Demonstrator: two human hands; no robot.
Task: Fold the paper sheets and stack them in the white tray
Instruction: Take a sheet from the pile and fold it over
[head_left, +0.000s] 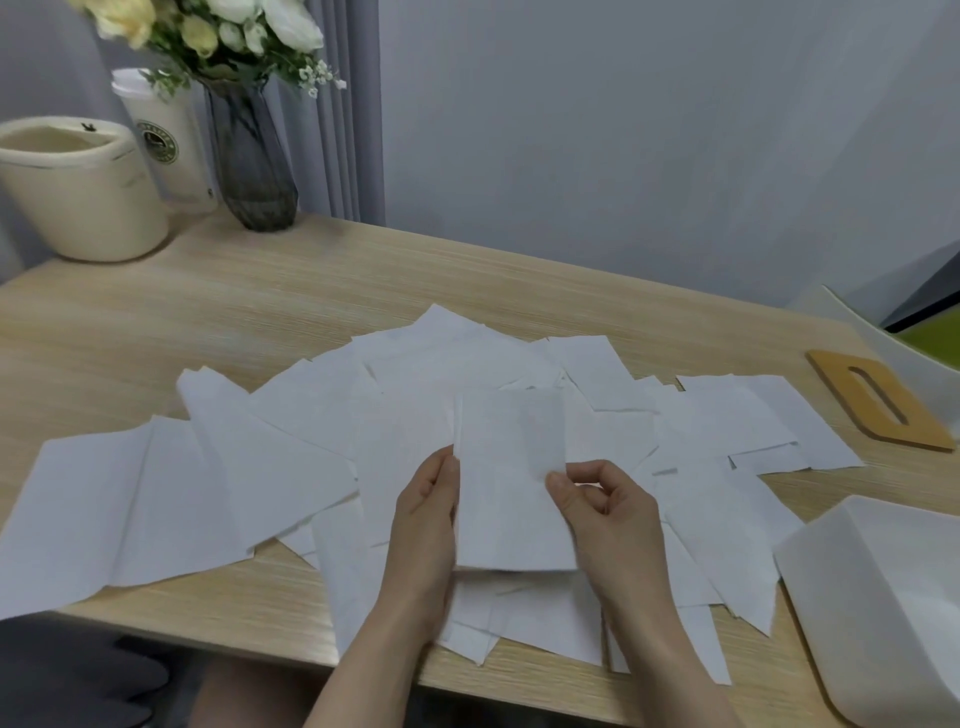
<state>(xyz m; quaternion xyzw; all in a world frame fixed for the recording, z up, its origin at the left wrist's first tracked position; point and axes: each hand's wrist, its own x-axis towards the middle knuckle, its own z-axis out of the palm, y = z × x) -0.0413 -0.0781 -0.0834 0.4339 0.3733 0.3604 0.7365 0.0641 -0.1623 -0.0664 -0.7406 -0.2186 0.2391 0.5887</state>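
Above the light wooden table's (218, 312) near edge, left hand (426, 514) and right hand (605, 512) pinch a folded white paper sheet (511, 483) by its sides. Loose white sheets (208, 467) (dozens, overlapping) lie beneath; the white plastic tray (852, 587) waits at the near right corner. The crease may spring open if released carelessly.

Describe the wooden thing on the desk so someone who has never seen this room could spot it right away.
Start at the light wood desk and go to its far right corner, past the scattered paper sheets. There, beyond the white tray, lies a flat tan wooden board. Unlike the white papers nearby, it is brown with rounded corners and a long oval slot through its middle.
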